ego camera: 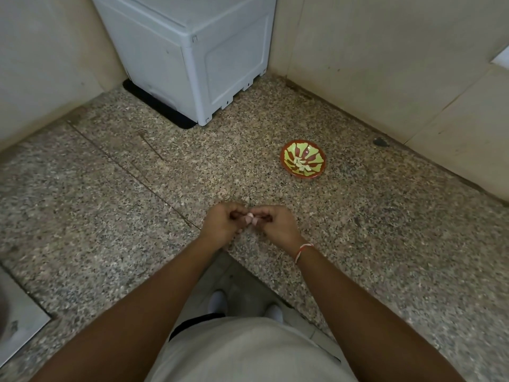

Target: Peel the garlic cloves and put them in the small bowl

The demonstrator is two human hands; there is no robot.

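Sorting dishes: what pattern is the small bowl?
Small bowl: red-brown rim, yellow-green and red-brown radiating stripes; head view.

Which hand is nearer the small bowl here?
Right. The right hand sits below-left of the small bowl; the left hand is farther left, both pinching a garlic clove.

Both forearms reach forward and converge over the granite counter — the left hand and right hand meet knuckle to knuckle, fingers curled inward, pinching a garlic clove between their fingertips — a red-and-white thread circles the right wrist.
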